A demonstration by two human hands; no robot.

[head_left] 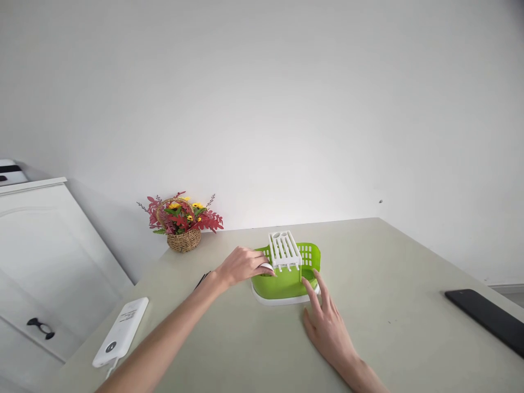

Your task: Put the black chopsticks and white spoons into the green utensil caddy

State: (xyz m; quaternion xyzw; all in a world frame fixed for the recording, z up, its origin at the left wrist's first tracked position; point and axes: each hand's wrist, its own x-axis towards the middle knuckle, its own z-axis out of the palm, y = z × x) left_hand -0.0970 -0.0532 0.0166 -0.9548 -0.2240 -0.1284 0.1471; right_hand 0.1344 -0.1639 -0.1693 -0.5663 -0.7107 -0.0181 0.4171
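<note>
Nearest on the pale tabletop [254,349], the right hand [329,330] reaches in with its fingers parted and grips nothing; the green basket [280,286] lies just beyond it, the fingertips at the right end of its front rim (whether they actually press on it, I cannot tell). To the left lies a white device [123,330] with a cable [111,369]; at far right, a dark slab [487,316]. The left hand [244,266] is farther in, pinching a small white piece [267,266], partly hidden by the fingers, over the basket's left end. The basket sits upright in a white tray [280,301], a slotted white rack [285,251] across its middle. Behind, to the left, stands a wicker basket [184,240] of red and yellow flowers [182,214], near the wall [286,109].
</note>
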